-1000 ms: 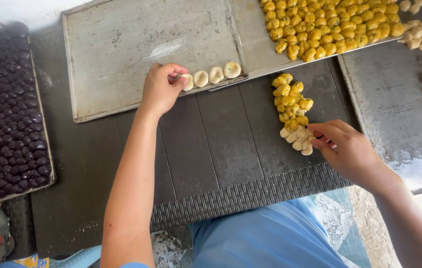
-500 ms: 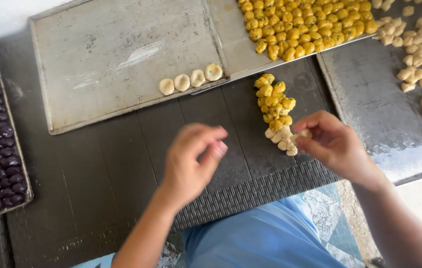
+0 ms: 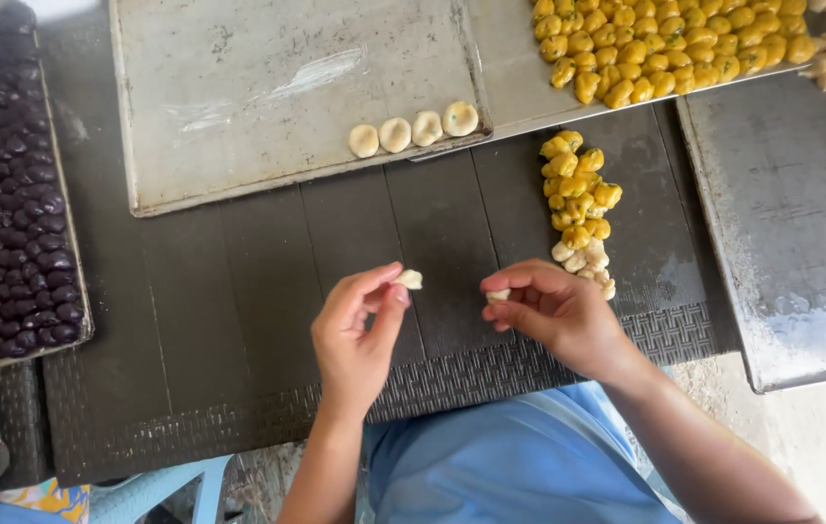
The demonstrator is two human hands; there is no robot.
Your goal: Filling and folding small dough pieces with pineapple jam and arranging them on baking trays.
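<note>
While four flat pieces (image 3: 411,130) lie on the upper tray (image 3: 238,97), many yellow balls (image 3: 578,189) remain. The left hand (image 3: 360,335) pinches a dough bit (image 3: 410,279); the right hand (image 3: 554,311) pinches another (image 3: 498,294).

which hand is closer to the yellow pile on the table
Right. The right hand sits just below-left of the yellow pile; the left hand is farther left.

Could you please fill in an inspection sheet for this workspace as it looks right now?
Surface: dark slatted table with a woven edge.
Job's things: left hand pinches a pale dough piece; right hand pinches a smaller piece. Four flattened discs sit on a metal tray.
Clutter: yellow pieces pile; tray of yellow pieces; tray of dark pieces; right-hand tray.
Grippers: both hands bare.
Cables: nothing seen.
Surroundings: blue chair.
</note>
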